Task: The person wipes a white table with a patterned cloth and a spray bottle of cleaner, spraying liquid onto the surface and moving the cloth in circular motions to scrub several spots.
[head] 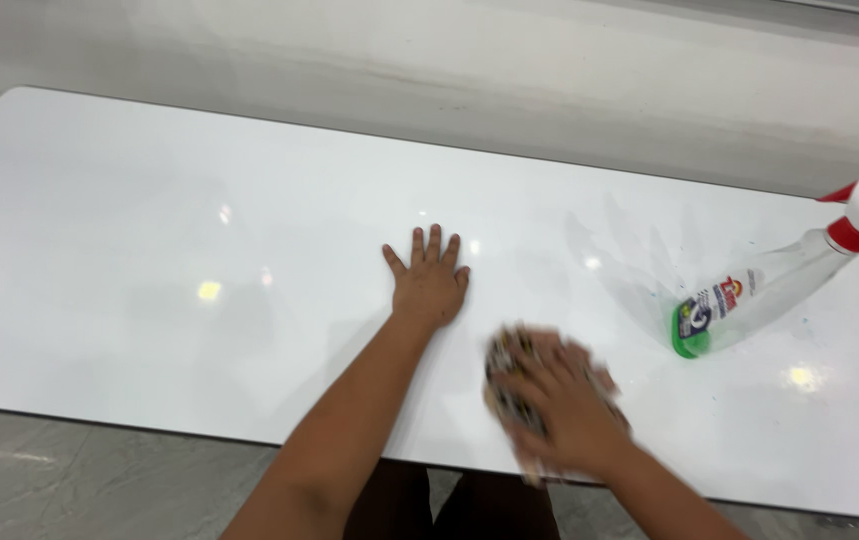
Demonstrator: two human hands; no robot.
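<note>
On the glossy white rectangular tabletop [149, 250], the left hand [430, 283] lies flat, fingers spread, bracing. Right of it, the right hand [569, 410] presses a crumpled patterned cloth [507, 372] (blurred) near the tabletop's front edge; wiping seems underway. Farther right stands a clear spray bottle with green base and red-white trigger [749, 290].

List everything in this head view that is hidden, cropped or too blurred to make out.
- Patterned cloth: motion-blurred and mostly covered by the right hand; its pattern and size are unreadable.
- Right hand's fingers: smeared by motion, so the grip is unclear.
- Clear plastic spray bottle with red-and-white trigger head: its nozzle is cut off by the right frame edge.
- Glossy white table: its right end runs past the frame edge, and the left hand lying flat covers a patch.
</note>
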